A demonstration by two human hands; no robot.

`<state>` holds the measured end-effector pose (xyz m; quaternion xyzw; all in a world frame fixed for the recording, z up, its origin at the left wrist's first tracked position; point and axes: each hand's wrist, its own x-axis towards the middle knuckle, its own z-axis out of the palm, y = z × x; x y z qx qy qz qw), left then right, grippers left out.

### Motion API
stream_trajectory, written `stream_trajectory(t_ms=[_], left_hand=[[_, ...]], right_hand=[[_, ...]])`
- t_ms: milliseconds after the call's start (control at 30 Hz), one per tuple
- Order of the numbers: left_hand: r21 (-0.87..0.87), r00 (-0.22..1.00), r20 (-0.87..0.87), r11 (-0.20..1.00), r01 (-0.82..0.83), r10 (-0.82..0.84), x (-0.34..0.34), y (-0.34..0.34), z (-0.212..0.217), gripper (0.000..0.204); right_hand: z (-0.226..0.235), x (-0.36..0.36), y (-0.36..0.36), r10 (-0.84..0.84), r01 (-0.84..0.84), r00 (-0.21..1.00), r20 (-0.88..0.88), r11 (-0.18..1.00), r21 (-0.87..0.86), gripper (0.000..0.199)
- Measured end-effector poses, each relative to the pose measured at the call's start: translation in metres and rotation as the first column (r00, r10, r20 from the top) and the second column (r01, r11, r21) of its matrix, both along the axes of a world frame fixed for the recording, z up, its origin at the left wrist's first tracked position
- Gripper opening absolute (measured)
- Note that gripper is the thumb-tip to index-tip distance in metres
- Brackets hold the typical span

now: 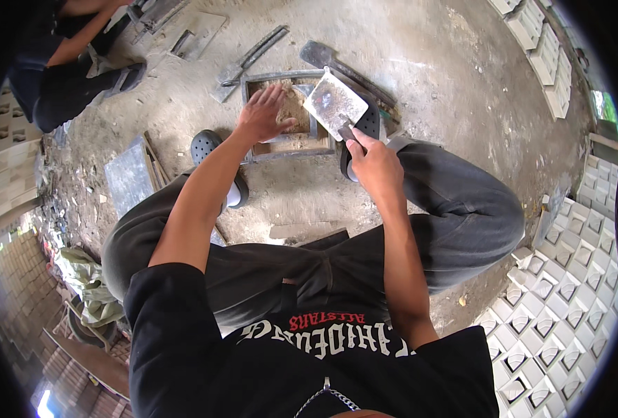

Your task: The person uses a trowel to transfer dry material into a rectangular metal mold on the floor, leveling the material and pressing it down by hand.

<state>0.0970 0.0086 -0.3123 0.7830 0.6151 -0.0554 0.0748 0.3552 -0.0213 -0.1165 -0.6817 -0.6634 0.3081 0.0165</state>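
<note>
A square metal mould frame (pixel 281 75) lies on the concrete floor between my feet, filled with sandy mix (pixel 293 104). My left hand (pixel 263 115) rests flat on the mix, fingers spread. My right hand (pixel 370 161) grips the handle of a flat steel trowel (pixel 334 103), whose rectangular blade is tilted over the mould's right side. I am squatting, knees in dark trousers on both sides.
Another person (pixel 65 52) squats at the far left by metal tools. A shovel (pixel 337 61) and a metal bar (pixel 249 61) lie beyond the mould. A flat metal plate (pixel 127 177) lies left. Rows of white patterned blocks (pixel 567 292) line the right.
</note>
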Motion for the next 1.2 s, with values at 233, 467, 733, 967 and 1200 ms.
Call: stream_trajectory(t_ms=[233,467,733,967,1200], left_hand=[[-0.136,0.976,0.026,0.968,-0.212,0.217,0.011,0.013,0.001,0.087],[-0.093,0.963,0.016,0.959,-0.267,0.27,0.02,0.017,0.003,0.072],[0.193,0.998,0.048,0.98,-0.036,0.027,0.009,0.013,-0.013,0.052],[0.119,0.981,0.192,0.993,0.011,-0.034,-0.01,0.01,-0.001,0.054],[0.047,0.976,0.209,0.998,0.045,-0.054,-0.011,0.019,-0.009,0.062]], right_hand=[[-0.005,0.002,-0.001,-0.002,0.003,1.0,-0.029,1.0,0.007,0.035],[-0.008,0.003,-0.002,-0.019,0.019,0.999,-0.029,1.0,-0.006,0.037],[-0.024,-0.005,0.02,-0.112,0.116,0.973,-0.202,0.993,0.01,0.041],[-0.072,-0.098,0.15,-0.193,0.093,0.867,-0.459,0.969,-0.23,0.046],[-0.169,-0.199,0.3,-0.2,0.048,0.825,-0.529,0.957,-0.286,0.046]])
